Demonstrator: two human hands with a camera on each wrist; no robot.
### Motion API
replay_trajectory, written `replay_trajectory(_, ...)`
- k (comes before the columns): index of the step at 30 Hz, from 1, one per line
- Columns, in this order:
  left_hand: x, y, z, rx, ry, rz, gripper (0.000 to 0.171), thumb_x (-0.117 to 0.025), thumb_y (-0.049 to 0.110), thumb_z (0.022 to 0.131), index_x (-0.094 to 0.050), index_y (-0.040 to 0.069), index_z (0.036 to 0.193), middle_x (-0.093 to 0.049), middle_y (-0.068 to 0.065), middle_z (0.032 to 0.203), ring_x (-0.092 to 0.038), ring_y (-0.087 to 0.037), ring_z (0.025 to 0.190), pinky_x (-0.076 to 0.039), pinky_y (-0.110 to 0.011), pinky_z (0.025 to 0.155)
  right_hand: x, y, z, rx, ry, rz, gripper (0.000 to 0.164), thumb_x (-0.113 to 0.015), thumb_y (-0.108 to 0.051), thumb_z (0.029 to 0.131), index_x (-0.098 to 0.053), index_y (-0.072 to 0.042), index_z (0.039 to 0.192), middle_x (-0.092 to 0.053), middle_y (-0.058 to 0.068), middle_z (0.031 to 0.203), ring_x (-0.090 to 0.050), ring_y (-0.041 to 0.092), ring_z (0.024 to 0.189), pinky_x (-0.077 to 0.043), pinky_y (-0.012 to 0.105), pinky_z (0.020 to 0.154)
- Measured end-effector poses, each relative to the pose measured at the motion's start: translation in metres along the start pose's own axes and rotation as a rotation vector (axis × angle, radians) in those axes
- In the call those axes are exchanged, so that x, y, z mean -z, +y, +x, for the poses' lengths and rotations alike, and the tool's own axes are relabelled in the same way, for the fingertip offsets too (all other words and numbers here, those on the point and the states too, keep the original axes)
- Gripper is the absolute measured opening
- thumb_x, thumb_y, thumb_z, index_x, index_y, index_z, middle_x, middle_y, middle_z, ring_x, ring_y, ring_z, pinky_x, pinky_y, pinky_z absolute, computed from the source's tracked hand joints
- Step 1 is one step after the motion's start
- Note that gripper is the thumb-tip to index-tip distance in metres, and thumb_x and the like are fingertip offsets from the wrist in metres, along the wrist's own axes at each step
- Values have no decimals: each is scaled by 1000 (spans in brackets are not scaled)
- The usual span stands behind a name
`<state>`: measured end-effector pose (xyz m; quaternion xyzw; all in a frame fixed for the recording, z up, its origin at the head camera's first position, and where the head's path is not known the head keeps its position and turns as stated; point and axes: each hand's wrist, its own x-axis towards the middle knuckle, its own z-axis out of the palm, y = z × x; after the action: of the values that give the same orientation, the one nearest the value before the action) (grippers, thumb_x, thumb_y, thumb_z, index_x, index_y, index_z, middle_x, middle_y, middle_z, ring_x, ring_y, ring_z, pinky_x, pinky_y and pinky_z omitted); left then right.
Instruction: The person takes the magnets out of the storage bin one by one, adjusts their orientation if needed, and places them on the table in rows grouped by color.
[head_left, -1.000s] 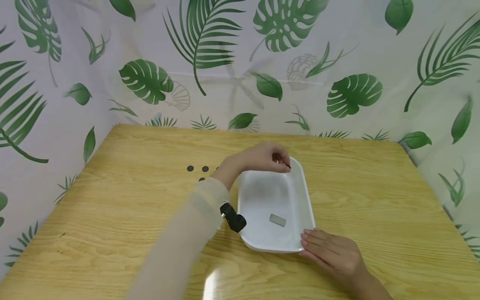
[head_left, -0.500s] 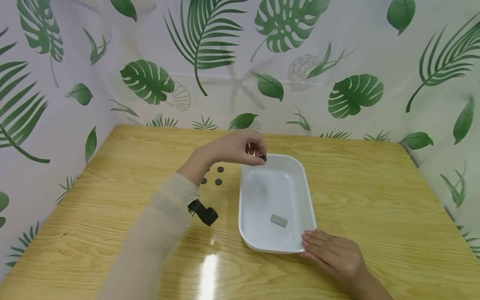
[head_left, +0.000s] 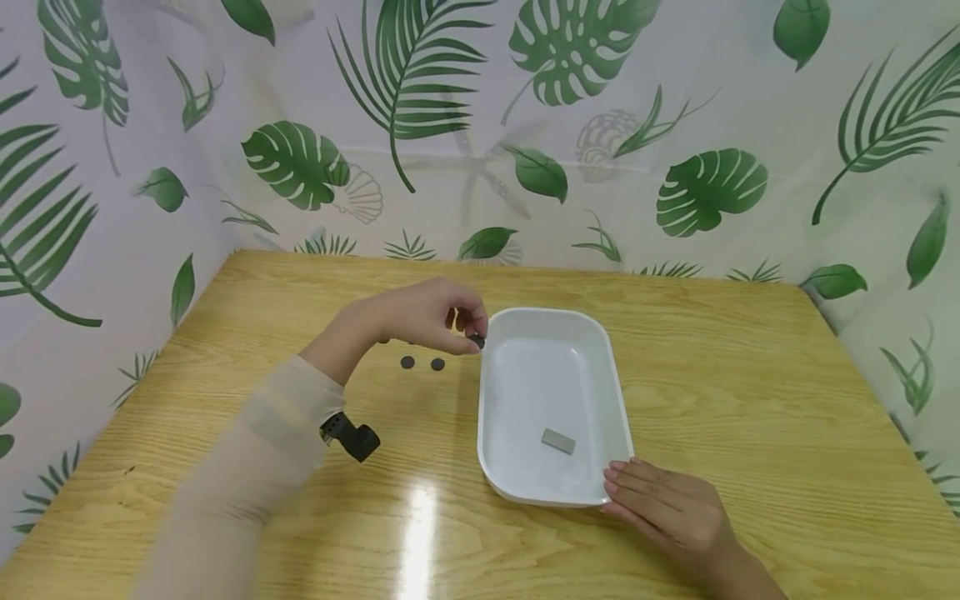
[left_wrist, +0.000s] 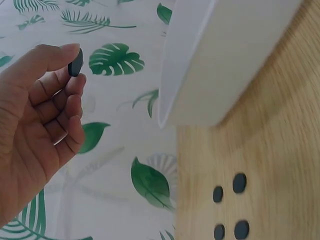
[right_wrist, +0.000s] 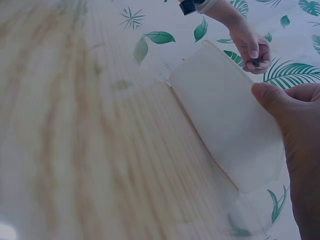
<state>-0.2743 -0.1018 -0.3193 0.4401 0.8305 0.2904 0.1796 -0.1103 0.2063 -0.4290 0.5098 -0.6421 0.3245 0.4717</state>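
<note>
Between thumb and index finger, my left hand [head_left: 438, 317] pinches a small black disc [head_left: 476, 341], just at the upper left rim of a white rectangular tray [head_left: 481, 417]. The left wrist view has this disc [left_wrist: 75, 63] held edge-on, the other fingers curled. My right hand [head_left: 671, 508] grips the tray's near right corner. Its thumb [right_wrist: 269, 97] lies against the outer wall, its fingers over the rim. Inside the tray, toward the near end, lies a small grey rectangular block [head_left: 558, 442].
More black discs lie on the wooden table [head_left: 262, 400] left of the tray, such as one near disc [head_left: 438, 364]; the left hand and wrist partly cover the others in the head view. Leaf-patterned cloth [head_left: 480, 167] hangs behind the table and along its sides.
My left hand has swept left from above the tray's far right part to its left rim, the black disc still pinched. My right hand and the tray stay in place.
</note>
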Motion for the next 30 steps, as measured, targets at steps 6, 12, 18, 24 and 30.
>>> replay_trajectory(6,-1,-20,-21,35,27,5,11,-68,21,84,-64,14,92,-59,2,87,-52,-16,80,-45,-29,70,-1,0,-2,3,-8,3,18,-72,-15,83,-74,3,79,-71,19,76,-70,26,67,-55,31,75)
replay_trajectory(12,2,-37,-45,97,87,-4,12,-68,19,84,-64,11,93,-60,1,89,-52,-16,81,-45,-31,71,-1,0,-1,2,-5,3,19,-72,-15,82,-74,3,79,-71,19,77,-70,26,68,-55,31,76)
replay_trajectory(18,2,-55,-61,168,121,-11,14,-68,18,84,-64,9,94,-60,0,87,-53,-18,79,-46,-33,71,0,0,0,-4,-5,4,19,-72,-15,82,-74,3,79,-71,19,77,-70,26,67,-55,31,77)
replay_trajectory(24,-2,-74,-71,250,153,-27,12,-68,20,85,-64,12,93,-60,-1,86,-53,-18,79,-45,-34,72,0,0,-1,-10,-4,14,19,-72,-15,82,-74,4,78,-71,19,77,-70,26,68,-54,31,78)
replay_trajectory(30,-10,-95,-73,326,159,-39,13,-69,18,84,-64,10,93,-61,-2,86,-54,-17,79,-45,-32,72,0,0,0,-10,2,15,19,-72,-14,82,-74,4,78,-71,19,76,-70,26,67,-54,31,78)
